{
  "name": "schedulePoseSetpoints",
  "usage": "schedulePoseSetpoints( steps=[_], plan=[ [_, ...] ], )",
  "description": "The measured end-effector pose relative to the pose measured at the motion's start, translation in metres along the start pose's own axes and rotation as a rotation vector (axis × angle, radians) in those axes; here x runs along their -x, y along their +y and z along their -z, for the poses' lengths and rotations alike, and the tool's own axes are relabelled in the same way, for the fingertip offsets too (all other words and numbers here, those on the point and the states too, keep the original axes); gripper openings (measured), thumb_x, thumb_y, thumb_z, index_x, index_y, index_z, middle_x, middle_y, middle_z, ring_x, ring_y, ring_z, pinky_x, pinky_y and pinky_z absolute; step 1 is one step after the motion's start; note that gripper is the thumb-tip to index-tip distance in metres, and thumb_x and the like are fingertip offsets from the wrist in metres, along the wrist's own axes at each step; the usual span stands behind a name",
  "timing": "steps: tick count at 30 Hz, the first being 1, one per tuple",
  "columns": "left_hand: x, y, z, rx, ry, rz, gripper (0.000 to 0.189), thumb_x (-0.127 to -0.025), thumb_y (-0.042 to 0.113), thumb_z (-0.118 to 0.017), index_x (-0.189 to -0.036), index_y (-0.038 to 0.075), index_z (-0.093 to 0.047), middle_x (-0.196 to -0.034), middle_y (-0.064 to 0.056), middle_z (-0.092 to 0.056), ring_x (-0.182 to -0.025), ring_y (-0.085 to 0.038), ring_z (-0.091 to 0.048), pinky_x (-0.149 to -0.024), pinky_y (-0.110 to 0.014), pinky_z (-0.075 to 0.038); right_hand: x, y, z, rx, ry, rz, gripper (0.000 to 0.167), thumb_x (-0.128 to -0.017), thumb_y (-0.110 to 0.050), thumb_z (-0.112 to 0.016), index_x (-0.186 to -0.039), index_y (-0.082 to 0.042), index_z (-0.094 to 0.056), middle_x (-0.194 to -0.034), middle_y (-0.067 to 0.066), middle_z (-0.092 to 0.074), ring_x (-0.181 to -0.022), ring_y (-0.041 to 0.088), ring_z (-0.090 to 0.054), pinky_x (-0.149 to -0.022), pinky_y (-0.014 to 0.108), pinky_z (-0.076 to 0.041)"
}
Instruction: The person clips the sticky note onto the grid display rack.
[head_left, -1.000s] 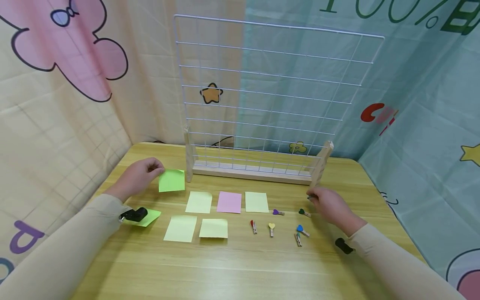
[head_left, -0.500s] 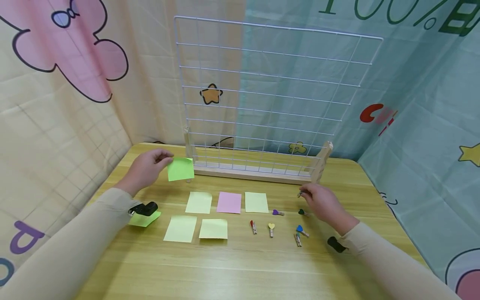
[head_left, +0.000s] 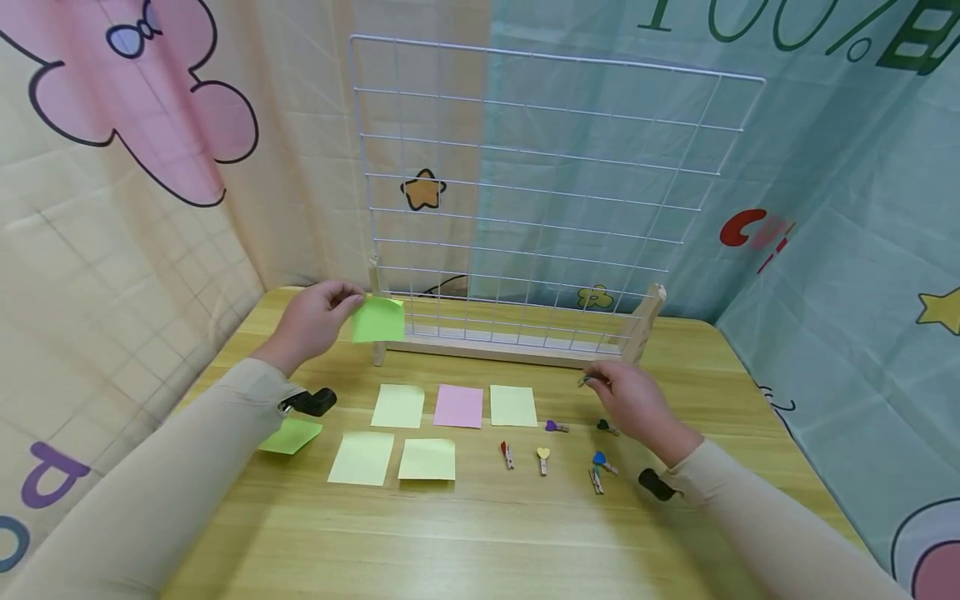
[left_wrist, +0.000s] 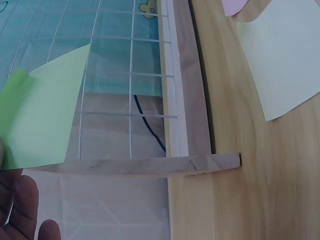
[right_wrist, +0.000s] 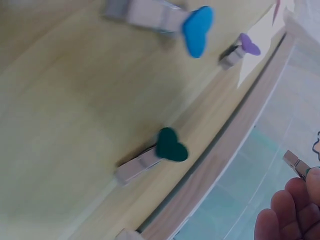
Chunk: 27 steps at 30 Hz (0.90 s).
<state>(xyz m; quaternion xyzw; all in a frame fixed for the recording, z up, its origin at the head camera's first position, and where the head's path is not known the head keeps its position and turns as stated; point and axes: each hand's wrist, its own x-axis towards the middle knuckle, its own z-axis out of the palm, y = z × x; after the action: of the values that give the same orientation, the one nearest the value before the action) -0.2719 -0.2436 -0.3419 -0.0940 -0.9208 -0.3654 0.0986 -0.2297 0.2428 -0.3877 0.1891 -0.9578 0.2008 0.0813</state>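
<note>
My left hand (head_left: 318,321) pinches a green sticky note (head_left: 378,320) by its upper left corner, in front of the left foot of a white wire grid rack (head_left: 525,196). In the left wrist view the note (left_wrist: 47,112) hangs before the wires, fingers below it. Between thumb and fingers of my right hand (head_left: 630,404) is a small wooden clothespin (right_wrist: 297,163), held over the table near the rack's right foot. Below that hand lies a clothespin with a dark green heart (right_wrist: 171,146); one with a blue heart (right_wrist: 197,31) and one with a purple heart (right_wrist: 249,44) are farther off.
Pale yellow notes (head_left: 360,457) and a pink note (head_left: 458,406) lie mid-table. Another green note (head_left: 291,435) is under the left forearm. Several clothespins, including a red-heart one (head_left: 507,454) and a yellow-heart one (head_left: 543,460), lie right of them. Printed curtains surround the table.
The left hand has carried the green note up and to the right, toward the rack's left end. My right hand has shifted left and slightly up with its clothespin.
</note>
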Motion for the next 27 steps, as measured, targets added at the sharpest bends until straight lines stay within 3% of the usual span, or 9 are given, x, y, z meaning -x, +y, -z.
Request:
schedulePoseSetpoints(
  steps=[4,12,18,27],
  plan=[
    [-0.006,0.007,-0.001,0.02,0.007,-0.022,0.038,-0.112,0.038,-0.05,-0.124,0.006,-0.067,-0.12,-0.015,-0.07,-0.108,-0.032,-0.061,-0.094,-0.047,-0.049,-0.003,-0.007,0.0,-0.014,0.034,0.018,0.007,-0.104,-0.011,-0.066,-0.104,-0.006,-0.072,-0.096,0.007,-0.071,-0.075,0.015,-0.059,-0.068,0.035,-0.052],
    [-0.018,0.024,-0.001,0.068,0.023,-0.047,0.033,-0.113,0.033,-0.051,-0.123,0.006,-0.067,-0.124,-0.015,-0.068,-0.104,-0.031,-0.06,-0.086,-0.042,-0.049,-0.008,-0.017,-0.002,-0.043,0.084,0.037,0.007,-0.102,-0.01,-0.069,-0.105,-0.007,-0.074,-0.104,0.008,-0.07,-0.088,0.02,-0.06,-0.074,0.038,-0.054],
    [-0.028,0.036,-0.001,0.075,0.028,-0.036,0.033,-0.113,0.032,-0.05,-0.127,0.007,-0.066,-0.126,-0.014,-0.066,-0.105,-0.03,-0.061,-0.086,-0.041,-0.05,-0.011,-0.024,-0.003,-0.075,0.087,0.034,0.01,-0.102,-0.01,-0.069,-0.109,-0.006,-0.074,-0.109,0.01,-0.071,-0.091,0.022,-0.062,-0.076,0.038,-0.056],
    [-0.042,0.049,0.004,0.07,0.051,-0.046,0.032,-0.113,0.029,-0.048,-0.125,0.005,-0.066,-0.116,-0.015,-0.068,-0.099,-0.028,-0.059,-0.084,-0.039,-0.05,-0.015,-0.031,-0.004,-0.097,0.087,0.022,0.009,-0.102,-0.011,-0.069,-0.109,-0.008,-0.075,-0.105,0.007,-0.071,-0.087,0.019,-0.061,-0.073,0.035,-0.054]
  ],
)
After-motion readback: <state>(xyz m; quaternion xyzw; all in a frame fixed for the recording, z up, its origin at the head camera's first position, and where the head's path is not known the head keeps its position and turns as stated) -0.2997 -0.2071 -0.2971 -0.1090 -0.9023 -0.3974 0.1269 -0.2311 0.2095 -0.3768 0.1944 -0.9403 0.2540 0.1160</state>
